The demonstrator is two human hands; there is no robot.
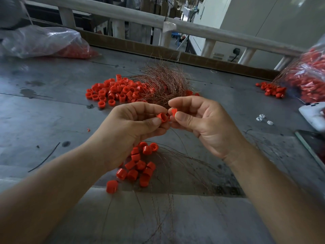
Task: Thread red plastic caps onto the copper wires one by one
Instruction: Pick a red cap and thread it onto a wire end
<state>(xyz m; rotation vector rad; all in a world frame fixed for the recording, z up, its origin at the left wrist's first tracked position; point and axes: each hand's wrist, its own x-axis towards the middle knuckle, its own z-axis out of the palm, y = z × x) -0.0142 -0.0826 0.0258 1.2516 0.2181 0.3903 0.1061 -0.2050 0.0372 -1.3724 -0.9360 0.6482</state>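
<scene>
Both bare forearms converge above the table, just on the person's side of the copper wire tangle [163,83]. The left hand [133,127] pinches a red cap [162,118] between thumb and curled forefinger. The right hand [202,124], palm turned inward, pinches a second cap [173,111], its fingertips almost touching the left's.

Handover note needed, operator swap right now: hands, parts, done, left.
Left hand pinches a red cap, open end facing the camera.
Right hand pinches a second cap right beside it; wire between them too fine to confirm.
Loose caps and copper wire bundle lie on the table beyond the hands.
Done: near cluster of caps below the hands, apparently already on wires.
Left: the bundle and loose pile.
</scene>
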